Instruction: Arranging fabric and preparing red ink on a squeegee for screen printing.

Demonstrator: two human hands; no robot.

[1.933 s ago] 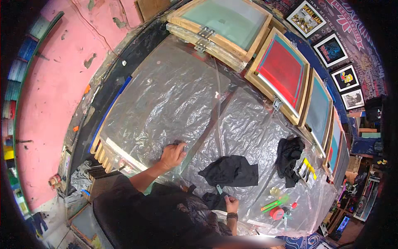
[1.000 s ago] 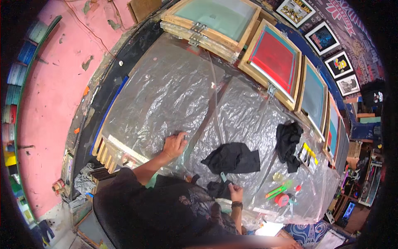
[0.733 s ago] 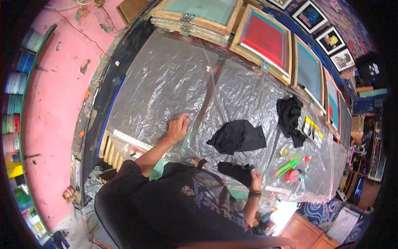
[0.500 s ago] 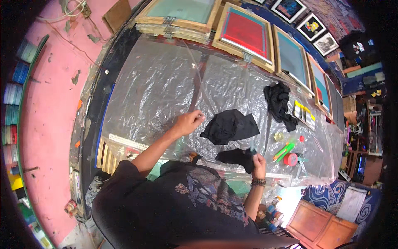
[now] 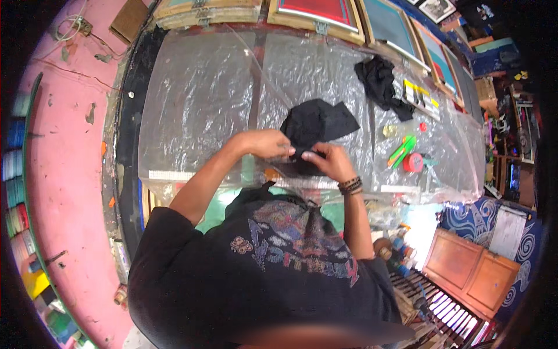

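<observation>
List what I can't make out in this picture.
All in the head view:
- Small black cloth: full outline, partly covered by the left hand and right hand.
- Anything tucked inside the right hand: hidden by its own fingers.
- Red screen: far end, cut off by the top edge.
- Coloured stacks: contents, blurred at the left rim.

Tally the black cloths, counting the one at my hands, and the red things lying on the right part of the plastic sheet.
Black cloths: 3 (crumpled cloth, middle cloth, handled cloth at the left hand and right hand)
Red things: 2 (round red item, small red piece)
Total: 5
</observation>
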